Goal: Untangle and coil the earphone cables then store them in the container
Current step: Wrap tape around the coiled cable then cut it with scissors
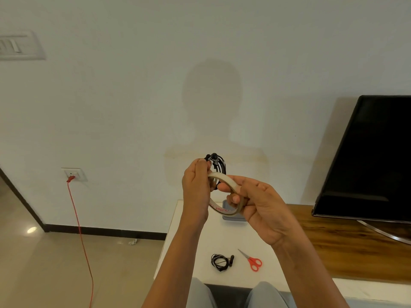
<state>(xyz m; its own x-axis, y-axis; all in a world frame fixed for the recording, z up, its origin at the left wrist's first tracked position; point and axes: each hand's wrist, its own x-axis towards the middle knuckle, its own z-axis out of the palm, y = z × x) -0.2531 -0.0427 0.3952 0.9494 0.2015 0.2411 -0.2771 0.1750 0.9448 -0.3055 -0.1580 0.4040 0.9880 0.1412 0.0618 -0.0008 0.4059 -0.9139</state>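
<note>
A home living room (television on wooden cabinet).

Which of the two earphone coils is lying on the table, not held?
The coiled earphones beside the red scissors, lying on the white table. The other earphone coil is pinched in the left hand, by the tape roll the right hand holds.

A coiled earphone and red scissors lay side by side near the front of the white table. Bare table stretched from them back to the grey container. A big TV blocked the right.
</note>
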